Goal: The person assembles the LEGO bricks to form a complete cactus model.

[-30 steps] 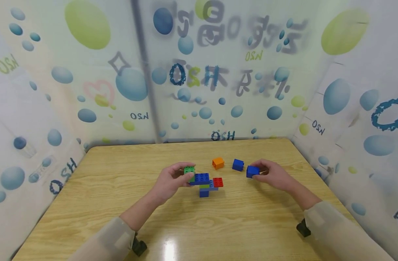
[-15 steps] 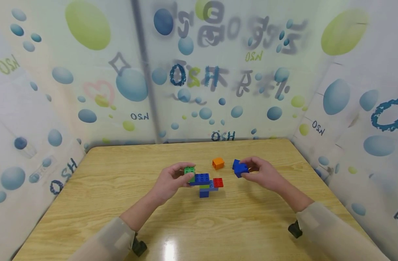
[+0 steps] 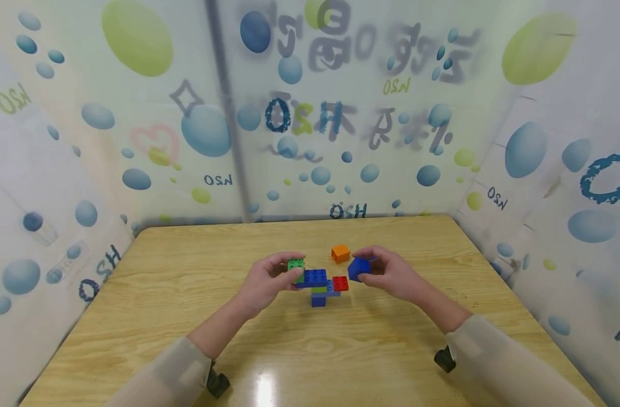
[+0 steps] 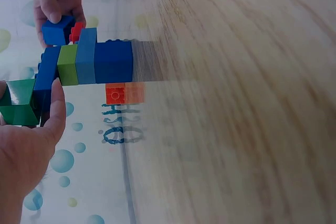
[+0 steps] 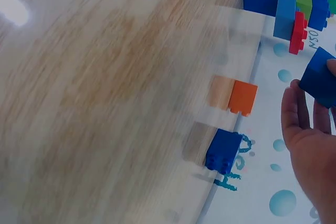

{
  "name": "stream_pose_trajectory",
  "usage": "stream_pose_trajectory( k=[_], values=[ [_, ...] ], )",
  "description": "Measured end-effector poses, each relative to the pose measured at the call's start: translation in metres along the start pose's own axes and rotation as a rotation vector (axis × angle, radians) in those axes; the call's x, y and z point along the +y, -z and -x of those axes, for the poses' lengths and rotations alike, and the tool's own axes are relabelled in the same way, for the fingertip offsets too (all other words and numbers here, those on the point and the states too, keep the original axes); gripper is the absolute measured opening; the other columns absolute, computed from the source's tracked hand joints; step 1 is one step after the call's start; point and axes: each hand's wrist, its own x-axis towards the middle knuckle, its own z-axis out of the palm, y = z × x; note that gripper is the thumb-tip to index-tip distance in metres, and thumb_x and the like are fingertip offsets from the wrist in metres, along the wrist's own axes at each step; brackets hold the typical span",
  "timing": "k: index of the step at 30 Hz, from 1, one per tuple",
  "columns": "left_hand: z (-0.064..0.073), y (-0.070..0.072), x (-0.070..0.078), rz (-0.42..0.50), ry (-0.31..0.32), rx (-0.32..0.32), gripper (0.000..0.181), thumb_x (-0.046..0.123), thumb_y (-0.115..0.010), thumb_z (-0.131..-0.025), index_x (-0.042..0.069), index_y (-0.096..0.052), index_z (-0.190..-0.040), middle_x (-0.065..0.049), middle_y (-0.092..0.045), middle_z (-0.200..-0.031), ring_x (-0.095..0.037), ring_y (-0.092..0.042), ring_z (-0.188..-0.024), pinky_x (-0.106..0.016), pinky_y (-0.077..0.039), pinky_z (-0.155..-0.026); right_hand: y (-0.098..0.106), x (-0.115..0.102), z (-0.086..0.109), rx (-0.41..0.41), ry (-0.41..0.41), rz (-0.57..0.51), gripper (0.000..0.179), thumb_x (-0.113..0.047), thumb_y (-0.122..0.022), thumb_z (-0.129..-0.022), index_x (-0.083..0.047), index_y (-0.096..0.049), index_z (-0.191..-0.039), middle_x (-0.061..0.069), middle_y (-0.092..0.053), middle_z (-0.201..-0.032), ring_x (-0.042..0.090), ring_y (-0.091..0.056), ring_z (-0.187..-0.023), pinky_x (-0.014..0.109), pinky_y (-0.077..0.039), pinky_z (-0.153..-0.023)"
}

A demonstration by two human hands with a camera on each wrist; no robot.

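Note:
A toy-brick build stands mid-table. Its bottom is a blue brick, with a light-blue brick and a lime brick above. Across the top lies a long blue brick, bearing a green brick at its left end. A flat red brick sits on the right arm of the build. My left hand grips the green end, thumb in front. My right hand pinches a loose blue brick in the air, tilted, just right of the red brick.
Behind the build an orange brick lies on the wooden table. Another blue brick rests near it, hidden behind my right hand in the head view. Patterned curtain walls enclose the back and sides.
My right hand has moved left with the blue brick, past the other blue brick and up to the red one, turning the brick on the way. The left hand and build stay put.

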Motion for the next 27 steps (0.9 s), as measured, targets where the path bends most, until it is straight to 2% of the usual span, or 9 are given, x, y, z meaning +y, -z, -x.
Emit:
stream_pose_trajectory(
  k=[6,13,17,20,27],
  values=[
    [0.0,-0.001,0.001,0.011,-0.001,-0.004,0.039,0.017,-0.073,-0.107,0.009,-0.069,-0.145,-0.005,-0.068,-0.116,-0.02,-0.068,-0.1,-0.035,-0.069,-0.086,-0.009,-0.003,-0.003,-0.027,0.004,0.001,0.043,-0.017,-0.079,-0.103,-0.008,-0.066,-0.143,0.016,-0.069,-0.134,0.027,-0.068,-0.112,0.035,-0.063,-0.098],
    [0.001,0.0,0.001,0.006,-0.007,-0.005,0.038,0.017,-0.073,-0.108,0.009,-0.069,-0.145,-0.005,-0.067,-0.116,-0.019,-0.068,-0.099,-0.036,-0.069,-0.087,-0.017,0.0,-0.004,-0.062,0.038,-0.004,0.044,-0.02,-0.077,-0.105,-0.009,-0.067,-0.146,0.015,-0.07,-0.132,0.026,-0.07,-0.112,0.029,-0.061,-0.095],
    [0.001,0.0,0.001,0.007,-0.007,-0.005,0.039,0.017,-0.073,-0.108,0.009,-0.069,-0.145,-0.005,-0.067,-0.115,-0.021,-0.068,-0.099,-0.036,-0.069,-0.086,-0.021,0.0,-0.004,-0.083,0.041,-0.033,0.042,-0.022,-0.075,-0.106,-0.015,-0.066,-0.147,0.018,-0.067,-0.134,0.028,-0.074,-0.114,0.033,-0.065,-0.097],
    [0.001,0.0,0.001,0.007,-0.007,-0.005,0.038,0.017,-0.073,-0.108,0.009,-0.069,-0.145,-0.005,-0.067,-0.116,-0.021,-0.068,-0.1,-0.036,-0.069,-0.086,-0.023,0.0,-0.003,-0.098,0.02,-0.088,0.044,-0.023,-0.074,-0.107,-0.015,-0.064,-0.149,0.02,-0.064,-0.137,0.031,-0.077,-0.116,0.041,-0.067,-0.098],
    [0.001,0.0,0.001,0.003,-0.004,-0.002,0.038,0.017,-0.072,-0.108,0.009,-0.069,-0.145,-0.005,-0.067,-0.116,-0.021,-0.068,-0.1,-0.035,-0.069,-0.086,-0.024,0.002,-0.002,-0.099,-0.03,-0.16,0.053,-0.024,-0.074,-0.107,-0.008,-0.058,-0.155,0.021,-0.062,-0.137,0.032,-0.078,-0.118,0.053,-0.065,-0.102]
  ],
)
